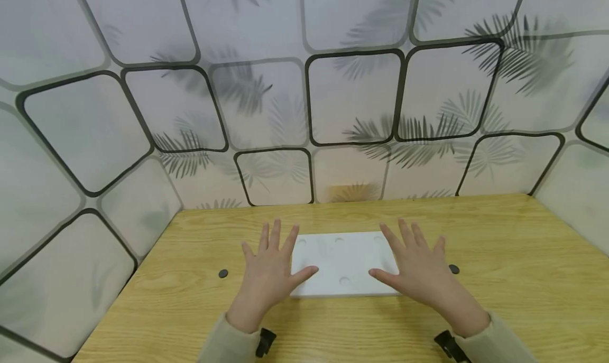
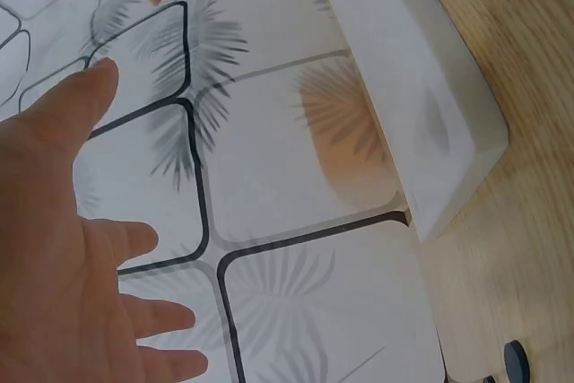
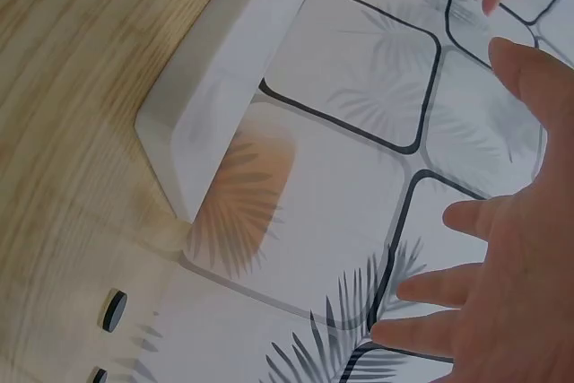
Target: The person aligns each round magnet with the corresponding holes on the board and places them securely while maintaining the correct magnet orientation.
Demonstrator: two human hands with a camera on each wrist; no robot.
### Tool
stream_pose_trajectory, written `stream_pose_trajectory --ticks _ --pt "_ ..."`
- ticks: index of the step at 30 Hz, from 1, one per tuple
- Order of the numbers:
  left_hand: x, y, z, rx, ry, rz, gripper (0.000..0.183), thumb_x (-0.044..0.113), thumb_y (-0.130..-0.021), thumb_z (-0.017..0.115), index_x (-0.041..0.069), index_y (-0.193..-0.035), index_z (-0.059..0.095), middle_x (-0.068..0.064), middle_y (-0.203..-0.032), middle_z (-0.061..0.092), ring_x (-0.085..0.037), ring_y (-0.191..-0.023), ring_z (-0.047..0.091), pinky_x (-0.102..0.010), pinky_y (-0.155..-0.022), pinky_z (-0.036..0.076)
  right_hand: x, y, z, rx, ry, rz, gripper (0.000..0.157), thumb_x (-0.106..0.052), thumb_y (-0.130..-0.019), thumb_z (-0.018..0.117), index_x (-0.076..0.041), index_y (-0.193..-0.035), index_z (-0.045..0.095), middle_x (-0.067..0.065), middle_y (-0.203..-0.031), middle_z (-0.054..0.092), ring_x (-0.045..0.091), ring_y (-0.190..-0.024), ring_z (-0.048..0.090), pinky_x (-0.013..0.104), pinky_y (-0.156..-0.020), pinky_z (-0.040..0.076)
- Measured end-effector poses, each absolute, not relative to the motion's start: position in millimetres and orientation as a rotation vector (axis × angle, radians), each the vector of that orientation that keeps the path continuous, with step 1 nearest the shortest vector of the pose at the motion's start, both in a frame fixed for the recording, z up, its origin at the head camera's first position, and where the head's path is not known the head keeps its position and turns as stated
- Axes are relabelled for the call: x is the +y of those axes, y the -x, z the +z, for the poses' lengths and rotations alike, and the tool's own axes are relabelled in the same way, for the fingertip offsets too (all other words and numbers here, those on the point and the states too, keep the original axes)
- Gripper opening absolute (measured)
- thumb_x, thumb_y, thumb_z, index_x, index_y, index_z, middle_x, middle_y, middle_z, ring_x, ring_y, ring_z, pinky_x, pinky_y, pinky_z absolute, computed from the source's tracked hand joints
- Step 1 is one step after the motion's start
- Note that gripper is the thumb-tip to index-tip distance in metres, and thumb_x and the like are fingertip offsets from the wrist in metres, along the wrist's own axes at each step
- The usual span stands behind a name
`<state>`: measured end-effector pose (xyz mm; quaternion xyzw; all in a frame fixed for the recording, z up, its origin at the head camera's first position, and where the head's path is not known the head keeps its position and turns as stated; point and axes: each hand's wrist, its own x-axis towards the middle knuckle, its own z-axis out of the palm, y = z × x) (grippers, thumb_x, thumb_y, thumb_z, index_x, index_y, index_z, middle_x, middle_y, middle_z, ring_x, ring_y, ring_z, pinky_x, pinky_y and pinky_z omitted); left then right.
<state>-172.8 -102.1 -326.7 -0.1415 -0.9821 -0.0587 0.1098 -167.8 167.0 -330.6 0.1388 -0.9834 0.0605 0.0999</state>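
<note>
Both empty, fingers spread, well apart: left hand [image 1: 268, 270] and right hand [image 1: 420, 268] hover at either end of the white board [image 1: 342, 265]. Board's flat between the bench's [image 1: 533, 278] left and right edges, short of the back edge, dents [image 1: 344, 280] up, likely for access. Left disc [image 1: 223, 273] and right disc [image 1: 454, 269] flank it, presumably one within each hand's reach.
</note>
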Motion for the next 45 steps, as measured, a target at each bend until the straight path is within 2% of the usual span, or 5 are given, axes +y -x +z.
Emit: stream_pose_trajectory --ticks 5,13,28,35,45 --pt "-102 174 -328 -2.855 0.423 -0.185 0.079 0.063 -0.077 0.048 0.016 -0.139 0.031 -0.02 -0.138 0.028 -0.038 -0.125 0.026 -0.067 -0.087 0.022 168 168 -332 -2.84 -0.452 0.162 0.075 -0.054 -0.075 0.059 -0.01 -0.133 0.039 0.026 -0.132 0.033 0.045 -0.115 0.036 0.07 -0.081 0.023" --pt "-103 174 -329 -2.844 0.472 -0.166 0.066 0.053 -0.077 0.059 0.008 -0.125 0.05 -0.016 -0.115 0.054 -0.033 -0.1 0.052 -0.053 -0.079 0.04 168 168 -332 -2.802 -0.518 0.134 0.057 -0.041 -0.074 0.066 -0.003 -0.116 0.055 0.02 -0.109 0.055 0.037 -0.093 0.055 0.052 -0.071 0.044" --pt "-105 180 -338 -2.692 0.641 -0.264 0.054 0.046 -0.077 0.063 0.008 -0.114 0.058 -0.009 -0.107 0.058 -0.025 -0.095 0.056 -0.041 -0.074 0.046 169 167 -332 -2.811 -0.52 0.184 0.053 -0.037 -0.075 0.067 -0.001 -0.112 0.056 0.015 -0.099 0.059 0.031 -0.081 0.058 0.042 -0.062 0.048" --pt "-109 185 -342 -2.727 0.842 -0.206 0.053 0.045 -0.078 0.062 0.008 -0.116 0.057 -0.009 -0.114 0.056 -0.025 -0.105 0.051 -0.043 -0.084 0.042 169 167 -331 -2.832 -0.524 0.188 0.052 -0.037 -0.075 0.066 -0.001 -0.112 0.057 0.016 -0.099 0.058 0.031 -0.08 0.058 0.042 -0.061 0.048" --pt "-111 192 -346 -2.769 1.129 -0.207 0.047 0.038 -0.08 0.063 0.008 -0.116 0.058 -0.007 -0.117 0.055 -0.022 -0.109 0.049 -0.034 -0.091 0.038 169 169 -330 -2.829 -0.524 0.194 0.052 -0.037 -0.076 0.066 -0.001 -0.112 0.057 0.016 -0.1 0.059 0.031 -0.08 0.058 0.041 -0.058 0.048"
